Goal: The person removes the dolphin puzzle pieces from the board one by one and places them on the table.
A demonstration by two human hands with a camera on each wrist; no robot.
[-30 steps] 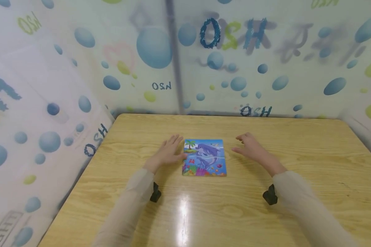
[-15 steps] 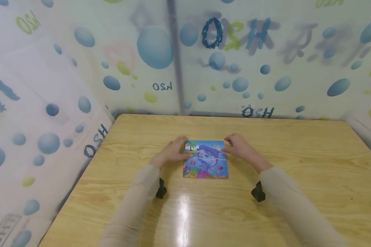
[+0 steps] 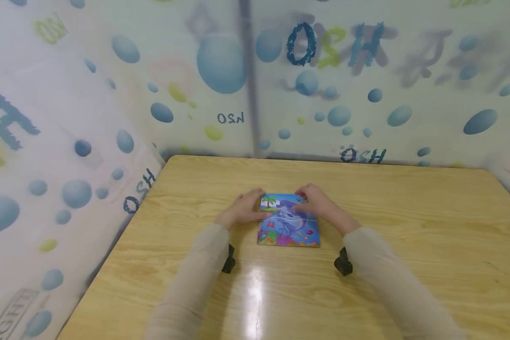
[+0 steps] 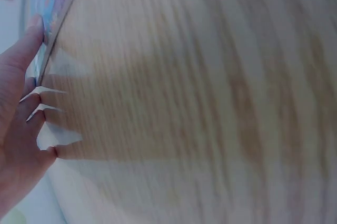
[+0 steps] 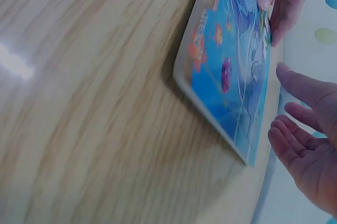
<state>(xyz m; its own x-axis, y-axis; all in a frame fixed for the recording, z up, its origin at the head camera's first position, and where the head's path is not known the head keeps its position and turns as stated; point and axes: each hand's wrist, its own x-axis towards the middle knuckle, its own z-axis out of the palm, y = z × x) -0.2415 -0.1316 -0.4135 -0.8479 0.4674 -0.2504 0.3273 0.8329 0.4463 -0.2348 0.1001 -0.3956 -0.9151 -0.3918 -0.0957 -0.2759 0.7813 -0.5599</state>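
A square dolphin picture board [image 3: 289, 231] lies flat on the wooden table; its palm tree and reef also show. My left hand [image 3: 245, 208] holds its left edge, thumb over the top face and fingers along the side. Close up in the left wrist view, that hand [image 4: 23, 103] has its thumb at the board's rim [image 4: 58, 19]. My right hand [image 3: 320, 205] reaches over the board's upper right part. From the right wrist view, the right hand [image 5: 310, 129] has thumb and fingers spread, apart from the board [image 5: 231, 66]. Whether the board is one piece or several, I cannot tell.
The wooden table [image 3: 391, 212] extends to both sides and toward me. A wall covering [image 3: 357, 94] with bubbles and letters stands behind the table, another [image 3: 89, 189] along its left. Dark wrist mounts [image 3: 343, 262] hang under both sleeves.
My right hand has moved left from beside the board to over its upper right part. The left hand has closed in on the left edge. The head view has shifted slightly.
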